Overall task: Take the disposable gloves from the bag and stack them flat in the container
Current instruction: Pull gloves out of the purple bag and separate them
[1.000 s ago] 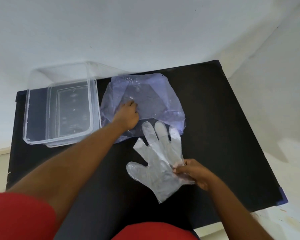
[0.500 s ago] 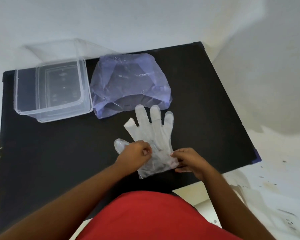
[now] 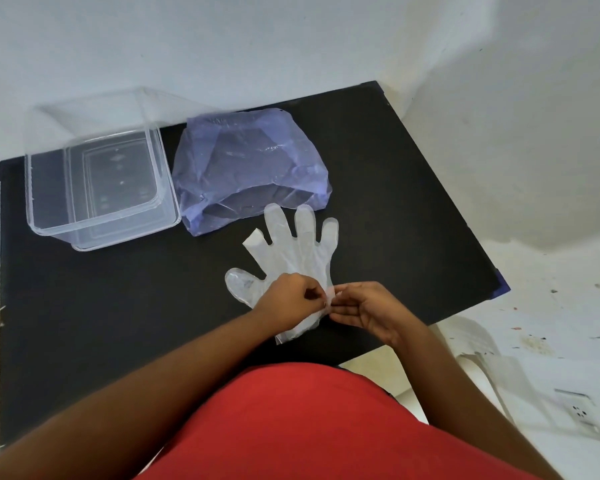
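Lay flat on the black table [image 3: 101, 306], a clear glove [image 3: 291, 251], fingers spread toward the bag [image 3: 250, 168] and just touching its near edge. Pinched at the cuff edge by both hands: left hand [image 3: 291, 299] with thumb and forefinger closed on the plastic, right hand [image 3: 364, 310] likewise clamped on the same edge, fingertips nearly meeting. Stood at the far left of the table, just beside the bag, a clear container [image 3: 32, 188] with no glove inside.
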